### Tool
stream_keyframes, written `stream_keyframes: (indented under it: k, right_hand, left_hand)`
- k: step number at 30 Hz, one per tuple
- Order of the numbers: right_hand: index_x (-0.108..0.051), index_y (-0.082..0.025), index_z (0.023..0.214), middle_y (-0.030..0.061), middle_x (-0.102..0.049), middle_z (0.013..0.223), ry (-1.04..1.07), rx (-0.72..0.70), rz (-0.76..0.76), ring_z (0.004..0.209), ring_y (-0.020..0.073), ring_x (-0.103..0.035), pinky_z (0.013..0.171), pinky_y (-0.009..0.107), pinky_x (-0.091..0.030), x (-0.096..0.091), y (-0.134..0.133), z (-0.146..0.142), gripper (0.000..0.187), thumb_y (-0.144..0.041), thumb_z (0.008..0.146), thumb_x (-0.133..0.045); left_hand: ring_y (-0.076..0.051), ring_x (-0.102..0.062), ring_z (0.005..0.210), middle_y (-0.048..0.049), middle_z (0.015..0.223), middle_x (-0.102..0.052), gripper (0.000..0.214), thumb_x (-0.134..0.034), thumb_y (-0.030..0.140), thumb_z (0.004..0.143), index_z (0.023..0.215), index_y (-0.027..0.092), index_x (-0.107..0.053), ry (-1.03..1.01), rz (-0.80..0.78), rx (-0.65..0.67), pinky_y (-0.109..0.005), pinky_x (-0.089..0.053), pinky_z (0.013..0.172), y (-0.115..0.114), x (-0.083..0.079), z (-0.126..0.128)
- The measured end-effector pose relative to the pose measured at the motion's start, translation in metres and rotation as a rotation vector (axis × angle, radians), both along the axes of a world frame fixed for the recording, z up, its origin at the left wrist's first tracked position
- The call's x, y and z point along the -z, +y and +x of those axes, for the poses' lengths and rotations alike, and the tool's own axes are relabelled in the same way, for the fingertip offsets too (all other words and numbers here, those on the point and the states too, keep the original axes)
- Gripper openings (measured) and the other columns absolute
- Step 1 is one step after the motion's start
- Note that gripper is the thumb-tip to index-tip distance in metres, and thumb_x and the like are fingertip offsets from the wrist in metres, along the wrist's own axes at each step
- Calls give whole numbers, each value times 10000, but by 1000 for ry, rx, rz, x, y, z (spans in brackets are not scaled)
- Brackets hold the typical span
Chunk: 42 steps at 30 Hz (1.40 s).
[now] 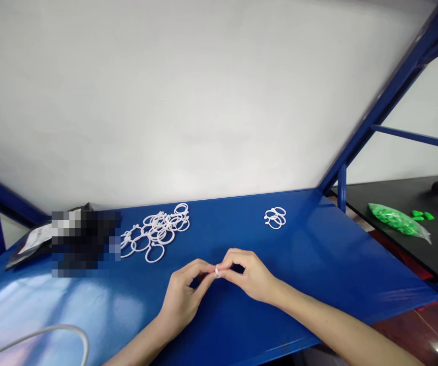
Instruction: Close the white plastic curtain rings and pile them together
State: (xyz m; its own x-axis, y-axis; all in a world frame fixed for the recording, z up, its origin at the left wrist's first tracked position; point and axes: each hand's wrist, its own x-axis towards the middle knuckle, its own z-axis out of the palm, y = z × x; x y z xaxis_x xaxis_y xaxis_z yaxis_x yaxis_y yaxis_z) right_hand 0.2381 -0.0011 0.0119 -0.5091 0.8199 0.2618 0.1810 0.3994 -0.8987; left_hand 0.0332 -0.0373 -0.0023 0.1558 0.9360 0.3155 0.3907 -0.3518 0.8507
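My left hand (188,290) and my right hand (247,274) meet over the front middle of the blue table. Thumb and index finger of each are pinched together on a small white plastic piece (216,273). Only a bit of it shows between the fingertips, so its full shape is hidden; its colour matches the rings. Beyond my left hand lies a loose pile of white plastic rings (155,252) with small knobs at their joints. Several more white rings (274,218) lie in a small group beyond my right hand.
A black plastic package (32,244) with a white label lies at the left, partly blurred out. A white cable (57,328) curves at the lower left. Blue frame bars (379,109) rise at the right. A bag of green pieces (398,221) lies on a black table (386,254).
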Motion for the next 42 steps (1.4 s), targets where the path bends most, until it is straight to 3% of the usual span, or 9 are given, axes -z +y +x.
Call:
stream_keyframes:
  k: [6, 10, 13, 16, 24, 27, 31, 34, 42]
  right_hand:
    - [-741, -229, 897, 14, -753, 878, -122, 36, 73, 844, 184, -680, 806, 316, -514, 2, 6, -1, 117, -320, 959, -702]
    - [-730, -238, 967, 30, -765, 921, -282, 81, 277, 882, 207, -653, 844, 350, -508, 4, 21, 7, 116, -312, 1001, -649]
    - [-731, -244, 985, 39, -776, 955, -466, 262, 400, 923, 237, -640, 851, 373, -503, 4, 41, 25, 102, -282, 1003, -638]
    - [-731, -239, 968, 47, -779, 977, -604, 504, 456, 964, 265, -623, 879, 390, -494, 4, 62, 51, 83, -236, 977, -648]
    - [-725, -189, 974, 187, -717, 1050, -609, 807, 448, 1113, 385, -544, 919, 533, -443, 2, 83, 92, 202, -277, 985, -544]
    - [-722, -200, 1008, 157, -711, 1085, -554, 722, 442, 1130, 353, -576, 994, 531, -451, 0, 71, 73, 176, -300, 980, -580]
    - [-713, -256, 1047, 16, -749, 1032, -448, 389, 380, 944, 188, -698, 887, 317, -554, -3, 41, 29, 115, -317, 965, -659]
    - [-706, -226, 1026, 13, -758, 993, -208, 83, 137, 900, 175, -711, 854, 299, -551, -3, 21, 4, 98, -287, 955, -673]
    - [-680, -225, 967, -17, -738, 851, -98, 60, -56, 774, 157, -688, 742, 270, -522, 5, 16, -3, 55, -260, 965, -637]
  left_hand:
    - [-161, -680, 697, -15, 869, -760, 161, -587, 306, 976, 941, 243, -730, 211, 24, 47, -258, -530, 640, 9, 1, 0]
    - [-228, -698, 920, -55, 987, -764, 190, -528, 281, 1003, 1025, 235, -710, 445, 260, -70, -351, -544, 868, 29, 0, -18]
    - [-309, -655, 1051, -130, 1078, -733, 254, -508, 328, 1009, 1129, 198, -691, 659, 388, -361, -442, -501, 962, 50, 1, -49]
    - [-367, -620, 1046, -193, 1108, -689, 347, -483, 364, 990, 1169, 136, -673, 806, 366, -579, -500, -486, 950, 68, 4, -81]
    - [-340, -640, 899, -147, 921, -719, 274, -450, 272, 964, 974, 177, -707, 740, 366, -559, -509, -496, 900, 78, 4, -98]
    - [-303, -661, 947, -123, 964, -717, 267, -450, 267, 986, 1041, 181, -697, 683, 415, -477, -441, -527, 886, 67, -2, -82]
    - [-199, -689, 937, -46, 968, -707, 211, -470, 251, 1008, 1045, 236, -678, 626, 466, -287, -304, -556, 859, 42, -3, -43]
    - [-181, -690, 883, -39, 941, -697, 194, -486, 188, 1001, 1041, 229, -672, 550, 457, -136, -289, -557, 807, 27, 0, -15]
    - [-169, -687, 815, -32, 927, -692, 172, -501, 252, 1007, 1064, 240, -663, 417, 283, -33, -278, -548, 736, 19, 3, 1]
